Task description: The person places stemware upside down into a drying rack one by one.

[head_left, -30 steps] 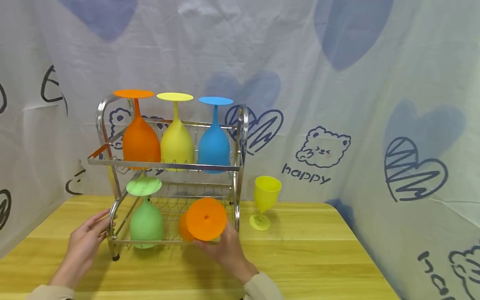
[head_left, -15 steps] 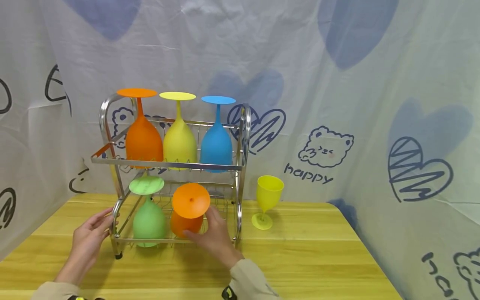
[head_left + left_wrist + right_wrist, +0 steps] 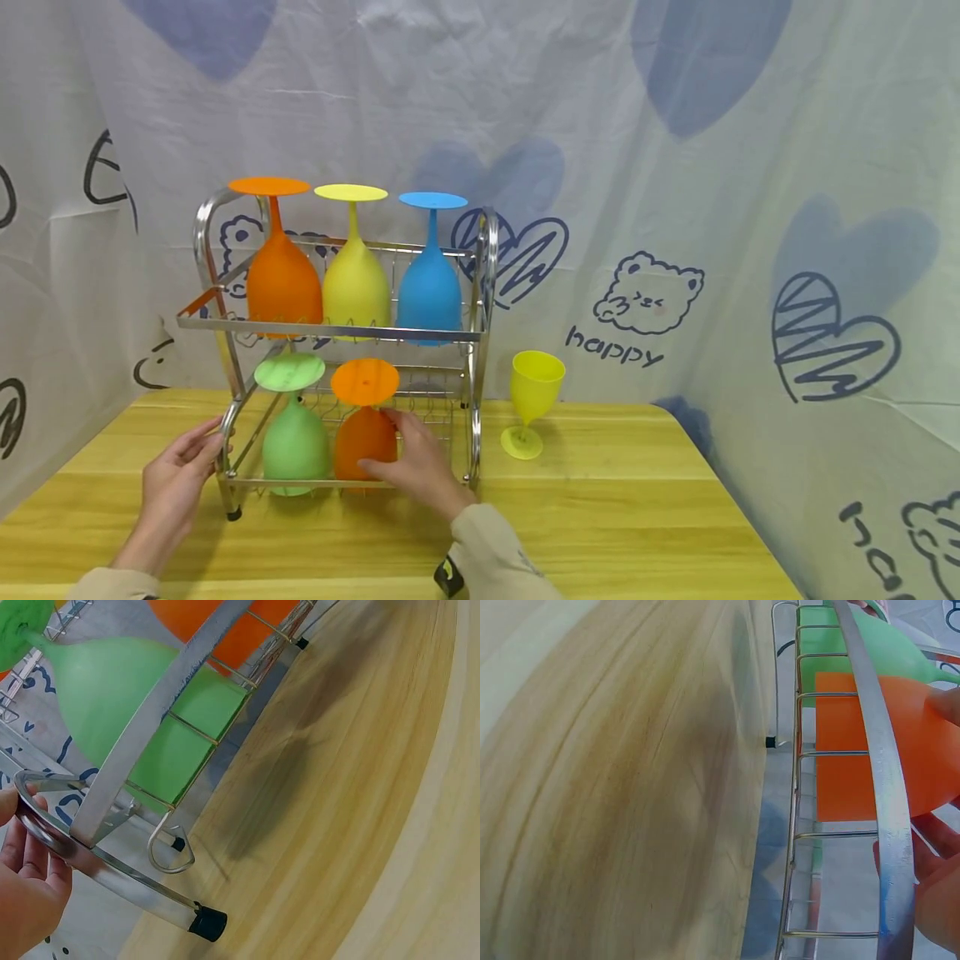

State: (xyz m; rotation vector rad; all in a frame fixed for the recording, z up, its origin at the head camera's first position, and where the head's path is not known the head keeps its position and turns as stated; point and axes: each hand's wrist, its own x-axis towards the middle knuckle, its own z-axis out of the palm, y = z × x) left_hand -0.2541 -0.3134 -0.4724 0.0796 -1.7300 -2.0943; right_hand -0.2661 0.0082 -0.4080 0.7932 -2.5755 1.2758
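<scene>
My right hand (image 3: pixel 420 462) holds an orange plastic goblet (image 3: pixel 365 450), upside down on the lower shelf of a two-tier metal dish rack (image 3: pixel 330 331). Thumb and fingers lie around its bowl, and in the right wrist view the orange bowl (image 3: pixel 855 750) has its rim down by the shelf's wires. To its left stands an inverted green goblet (image 3: pixel 295 446). At the rack's left side my left hand (image 3: pixel 172 483) grips the curved metal leg (image 3: pixel 97 870), the fingers wrapping the tube in the left wrist view.
On the upper shelf stand inverted orange (image 3: pixel 283 283), yellow (image 3: pixel 355 287) and blue (image 3: pixel 430 296) goblets. A yellow goblet (image 3: pixel 536 387) stands upright on the wooden table (image 3: pixel 615 500), right of the rack. A printed cloth (image 3: pixel 585 183) hangs behind.
My right hand has moved left and inward with the orange goblet, which has gone from tilted toward me to nearly vertical beside the green one. The left hand stays on the rack.
</scene>
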